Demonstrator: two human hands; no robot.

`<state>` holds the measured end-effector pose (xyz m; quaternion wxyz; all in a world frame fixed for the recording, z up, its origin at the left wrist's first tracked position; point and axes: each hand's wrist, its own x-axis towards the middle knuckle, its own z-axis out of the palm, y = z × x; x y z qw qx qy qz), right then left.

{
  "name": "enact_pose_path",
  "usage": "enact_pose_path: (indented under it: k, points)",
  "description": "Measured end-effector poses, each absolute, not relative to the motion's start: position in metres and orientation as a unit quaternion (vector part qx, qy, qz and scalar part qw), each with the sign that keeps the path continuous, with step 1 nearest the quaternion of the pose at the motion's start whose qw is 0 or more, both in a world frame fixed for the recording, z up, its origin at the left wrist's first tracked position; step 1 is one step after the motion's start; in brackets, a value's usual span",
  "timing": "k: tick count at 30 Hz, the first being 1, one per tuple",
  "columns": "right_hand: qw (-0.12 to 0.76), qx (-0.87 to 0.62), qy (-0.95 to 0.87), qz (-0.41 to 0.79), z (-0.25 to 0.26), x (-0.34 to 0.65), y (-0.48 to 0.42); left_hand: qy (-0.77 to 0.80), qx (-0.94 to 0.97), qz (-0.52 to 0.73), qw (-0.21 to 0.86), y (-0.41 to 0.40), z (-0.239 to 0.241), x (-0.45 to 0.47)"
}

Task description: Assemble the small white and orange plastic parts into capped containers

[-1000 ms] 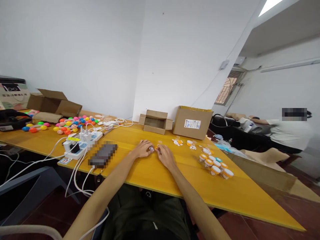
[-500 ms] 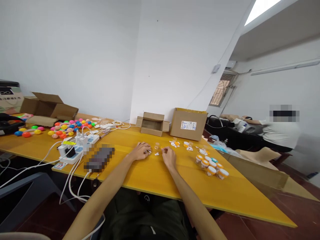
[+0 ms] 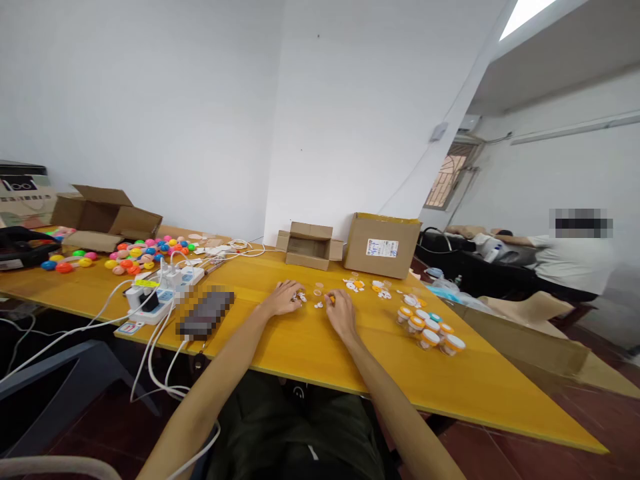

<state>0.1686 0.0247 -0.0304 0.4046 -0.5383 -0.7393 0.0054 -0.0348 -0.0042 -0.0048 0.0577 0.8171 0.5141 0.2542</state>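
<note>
My left hand (image 3: 283,299) rests low over the table, its fingers curled onto a small bunch of white pieces (image 3: 301,297) at the fingertips. My right hand (image 3: 342,312) is closed, and a small orange piece (image 3: 333,300) shows at its fingertips. Between the hands lie a clear ring-like cup (image 3: 319,287) and a few loose white bits (image 3: 319,305). To the right of my right hand stands a group of small clear jars (image 3: 429,340) with orange, white and teal lids. Too little detail shows to name the small pieces.
Piles of white and orange parts (image 3: 354,285) lie before a closed carton (image 3: 383,247). An open small box (image 3: 309,252) stands beside it. Left are a phone (image 3: 207,315), a power strip (image 3: 165,293) with cables, and colourful balls (image 3: 135,253). A person (image 3: 570,260) sits far right.
The view has shifted slightly. More white pieces show at my left fingertips, and the orange piece at my right fingertips is plainer. Both hands stay nearly in place.
</note>
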Motion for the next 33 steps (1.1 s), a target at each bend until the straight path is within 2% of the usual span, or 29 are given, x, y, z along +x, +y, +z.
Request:
enact_pose_path:
  k: [9,13,16,25,33]
  points:
    - [0.292,-0.533,-0.793,-0.041,-0.019,0.158,0.005,0.534,0.815,0.216,0.067,-0.011,0.006,-0.039]
    - [0.277,-0.521,-0.806,-0.037,-0.018,0.158,0.006,0.521,0.827,0.204,0.051,-0.01,0.007,-0.037]
    - [0.298,-0.508,-0.808,-0.029,-0.019,0.159,0.008,0.509,0.836,0.201,0.041,-0.007,0.005,-0.037]
    - [0.431,-0.436,-0.79,0.032,-0.023,0.161,0.017,0.488,0.848,0.202,0.035,0.0,-0.001,-0.039]
    - [0.436,-0.444,-0.781,0.051,-0.027,0.16,0.023,0.478,0.855,0.197,0.04,0.001,0.0,-0.037]
